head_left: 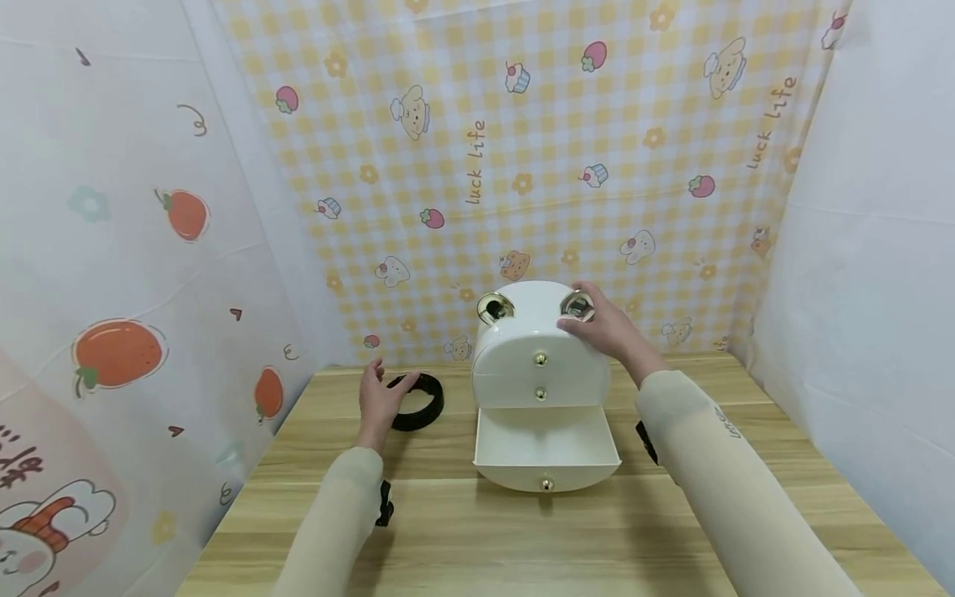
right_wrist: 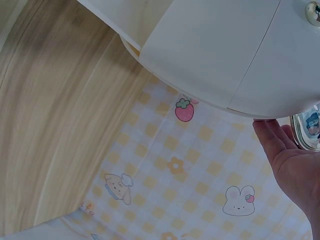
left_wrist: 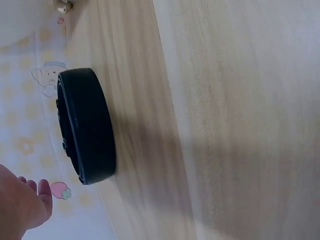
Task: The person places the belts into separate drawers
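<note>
A white storage box (head_left: pixel 533 365) with a rounded top, two gold-rimmed round eyes and small gold knobs stands on the table; its bottom drawer (head_left: pixel 548 435) is pulled out. My right hand (head_left: pixel 608 327) grips the box's upper right corner, thumb and fingers around the right eye (head_left: pixel 577 306). In the right wrist view, fingertips (right_wrist: pixel 265 125) touch the box's side. A coiled black belt (left_wrist: pixel 92 125) stands on its edge on the table, left of the box. Beside it is my left hand (head_left: pixel 379 406), fingers spread loosely; the left wrist view shows it apart from the belt.
The wood-grain table (head_left: pixel 462 539) ends at a yellow checked cloth (head_left: pixel 477 124) behind the box. Printed white cloth (head_left: pixel 149 274) hangs at the left, and plain white cloth (head_left: pixel 880 207) at the right.
</note>
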### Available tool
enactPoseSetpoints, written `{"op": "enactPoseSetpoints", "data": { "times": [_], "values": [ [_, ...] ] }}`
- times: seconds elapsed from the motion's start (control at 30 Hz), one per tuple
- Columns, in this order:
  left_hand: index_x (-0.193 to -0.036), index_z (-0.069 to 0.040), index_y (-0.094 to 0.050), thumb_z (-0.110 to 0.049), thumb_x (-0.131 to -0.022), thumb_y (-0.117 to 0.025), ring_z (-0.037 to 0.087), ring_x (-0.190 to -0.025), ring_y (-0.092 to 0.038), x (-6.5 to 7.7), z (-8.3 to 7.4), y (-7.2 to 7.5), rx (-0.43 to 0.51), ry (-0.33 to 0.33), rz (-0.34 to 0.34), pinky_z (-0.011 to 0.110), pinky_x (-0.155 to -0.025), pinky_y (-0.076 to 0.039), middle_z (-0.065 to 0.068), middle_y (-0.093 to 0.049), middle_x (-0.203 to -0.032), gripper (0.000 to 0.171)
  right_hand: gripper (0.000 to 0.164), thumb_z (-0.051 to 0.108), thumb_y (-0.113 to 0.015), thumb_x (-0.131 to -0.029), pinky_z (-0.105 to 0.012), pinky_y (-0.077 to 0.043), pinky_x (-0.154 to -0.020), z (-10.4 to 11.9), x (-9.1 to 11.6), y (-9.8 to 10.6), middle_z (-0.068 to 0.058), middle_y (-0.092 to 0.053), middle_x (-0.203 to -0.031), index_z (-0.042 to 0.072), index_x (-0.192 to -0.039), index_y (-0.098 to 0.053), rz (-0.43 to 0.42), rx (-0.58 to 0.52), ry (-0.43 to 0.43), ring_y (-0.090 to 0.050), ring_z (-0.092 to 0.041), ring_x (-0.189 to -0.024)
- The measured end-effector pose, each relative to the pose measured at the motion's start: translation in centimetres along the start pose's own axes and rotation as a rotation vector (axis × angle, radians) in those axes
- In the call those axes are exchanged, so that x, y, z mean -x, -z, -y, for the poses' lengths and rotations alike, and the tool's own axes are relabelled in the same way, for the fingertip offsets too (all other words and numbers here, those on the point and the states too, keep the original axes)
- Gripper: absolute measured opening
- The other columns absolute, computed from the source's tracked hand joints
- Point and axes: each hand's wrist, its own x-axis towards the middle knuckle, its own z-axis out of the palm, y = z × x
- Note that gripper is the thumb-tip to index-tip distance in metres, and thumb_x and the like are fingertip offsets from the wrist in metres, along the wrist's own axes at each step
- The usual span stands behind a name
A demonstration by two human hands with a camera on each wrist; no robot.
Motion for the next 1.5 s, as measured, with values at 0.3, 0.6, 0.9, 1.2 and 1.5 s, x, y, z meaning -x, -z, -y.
{"op": "enactPoseSetpoints", "data": {
  "times": [0.3, 0.6, 0.9, 1.2, 1.5],
  "values": [
    [-0.157, -0.010, -0.021, -0.039, -0.089, -0.075, 0.037, -0.143, -0.026, -0.3, 1.8, 0.1, 0.022, 0.054, -0.002, 0.052, -0.112, -0.030, 0.020, -0.027, -0.155, 0.092, 0.076, 0.038, -0.065, -0.096, -0.064, -0.034, -0.104, -0.1, 0.0, 0.0, -0.028, -0.042, -0.146, 0.022, -0.157, -0.021, 0.001, -0.008, -0.001, -0.043, -0.050, -0.128],
    [-0.158, -0.005, -0.015, -0.052, -0.085, -0.074, 0.040, -0.144, -0.023, 0.0, 3.2, 0.8, -0.044, 0.084, 0.018, 0.054, -0.114, -0.027, 0.026, -0.022, -0.156, 0.105, 0.077, 0.040, -0.065, -0.096, -0.064, -0.035, -0.104, 0.0, -0.1, -0.1, -0.027, -0.041, -0.147, 0.024, -0.157, -0.021, -0.003, -0.001, -0.010, -0.042, -0.050, -0.129],
    [-0.155, 0.003, -0.013, -0.039, -0.090, -0.073, 0.045, -0.142, -0.021, 0.1, 4.3, 1.0, -0.100, 0.091, 0.075, 0.056, -0.114, -0.025, 0.031, -0.019, -0.155, 0.098, 0.078, 0.041, -0.065, -0.095, -0.064, -0.035, -0.104, -0.1, -0.2, 0.0, -0.028, -0.041, -0.146, 0.024, -0.157, -0.021, -0.008, 0.008, 0.001, -0.043, -0.050, -0.129],
    [-0.156, 0.002, -0.002, -0.042, -0.089, -0.073, 0.047, -0.144, -0.017, 0.3, 5.5, 1.0, -0.131, 0.155, 0.147, 0.056, -0.116, -0.021, 0.032, -0.012, -0.157, 0.107, 0.078, 0.040, -0.066, -0.095, -0.063, -0.035, -0.104, -0.3, -0.3, 0.0, -0.027, -0.042, -0.146, 0.024, -0.157, -0.021, -0.007, -0.003, 0.006, -0.044, -0.050, -0.128],
    [-0.155, 0.007, -0.001, -0.035, -0.090, -0.074, 0.047, -0.145, -0.015, 0.3, 6.2, 1.1, -0.059, 0.168, 0.207, 0.056, -0.116, -0.019, 0.034, -0.010, -0.157, 0.106, 0.078, 0.040, -0.066, -0.095, -0.063, -0.034, -0.104, -0.1, -0.3, 0.0, -0.027, -0.043, -0.145, 0.023, -0.157, -0.021, -0.005, -0.006, -0.003, -0.043, -0.049, -0.128]
  ]
}}
